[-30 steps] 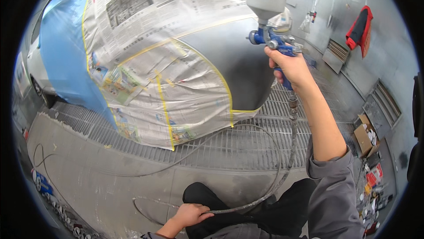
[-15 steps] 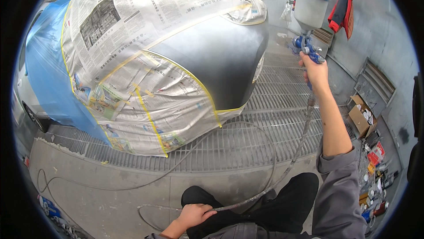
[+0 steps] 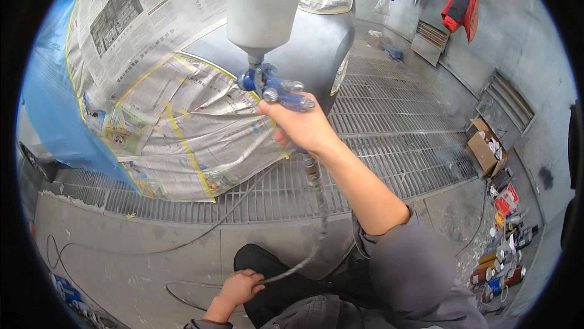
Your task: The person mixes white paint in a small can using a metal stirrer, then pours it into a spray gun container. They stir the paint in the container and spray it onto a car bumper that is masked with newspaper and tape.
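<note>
My right hand (image 3: 304,123) is wrapped round the grip of a blue spray gun (image 3: 267,85). On top of the gun stands a grey-white paint cup (image 3: 266,15) with a ribbed lid. Behind the gun is the bare grey corner panel of a car (image 3: 325,46), partly hidden by cup and hand. Newspaper (image 3: 201,101) edged with yellow tape covers the parts around that panel. A grey air hose (image 3: 321,207) hangs from the gun's handle down to my lap. There my left hand (image 3: 242,286) is closed round the hose.
Blue plastic film (image 3: 48,110) drapes the car at left. Metal floor grating (image 3: 395,110) runs beneath it. Loops of hose (image 3: 140,248) lie on the floor. At right stand an open cardboard box (image 3: 485,149) and several bottles and cans (image 3: 496,280). A red-and-black garment (image 3: 462,6) hangs on the wall.
My right hand has swung the spray gun leftward and closer, from near the right wall to in front of the panel. The hose followed. My left hand keeps its hold on the hose.
</note>
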`<state>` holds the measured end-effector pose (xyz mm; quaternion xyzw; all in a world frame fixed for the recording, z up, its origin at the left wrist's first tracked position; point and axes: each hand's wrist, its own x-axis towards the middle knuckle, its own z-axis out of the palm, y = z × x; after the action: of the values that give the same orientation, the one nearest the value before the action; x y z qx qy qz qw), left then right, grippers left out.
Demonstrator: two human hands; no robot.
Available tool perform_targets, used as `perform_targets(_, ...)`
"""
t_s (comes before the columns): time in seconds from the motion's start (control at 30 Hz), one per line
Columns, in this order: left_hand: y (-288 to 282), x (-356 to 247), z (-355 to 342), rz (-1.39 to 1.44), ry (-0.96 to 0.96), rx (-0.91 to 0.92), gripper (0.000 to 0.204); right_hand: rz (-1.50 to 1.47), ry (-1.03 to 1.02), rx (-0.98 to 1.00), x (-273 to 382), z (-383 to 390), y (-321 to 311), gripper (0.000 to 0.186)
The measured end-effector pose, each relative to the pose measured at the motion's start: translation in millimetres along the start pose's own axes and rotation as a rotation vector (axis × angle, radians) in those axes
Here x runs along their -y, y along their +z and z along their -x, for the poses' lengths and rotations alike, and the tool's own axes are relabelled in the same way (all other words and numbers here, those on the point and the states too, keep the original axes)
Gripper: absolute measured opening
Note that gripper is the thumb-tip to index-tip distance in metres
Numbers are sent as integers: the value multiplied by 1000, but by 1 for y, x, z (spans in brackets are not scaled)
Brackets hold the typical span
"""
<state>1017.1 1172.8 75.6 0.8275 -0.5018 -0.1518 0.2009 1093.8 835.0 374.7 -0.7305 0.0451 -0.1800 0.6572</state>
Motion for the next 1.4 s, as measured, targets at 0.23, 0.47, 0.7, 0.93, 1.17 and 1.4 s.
perform_targets(0.23, -105, -67, -58, 367, 201, -483, 31, -28, 48, -73, -2, 15, 10, 23)
perform_targets(0.47, 56, 57, -43, 286, -238, 194, 49, -192, -11, -241, 3, 40, -41, 18)
perform_targets(0.7, 21, 49, 8, -53, -95, -67, 39, 187, -150, -672, -6, 50, -128, 23)
perform_targets(0.93, 1, 34, 13, -48, -46, -140, 33, 405, -294, -792, -53, 33, -120, 24)
perform_targets(1.17, -3, 26, 10, -72, -45, -71, 30, 278, -194, -364, -50, 12, -19, 35)
perform_targets(1.4, 0, 33, -1, -77, -24, -83, 24, 176, -104, -153, -51, -3, 9, 33)
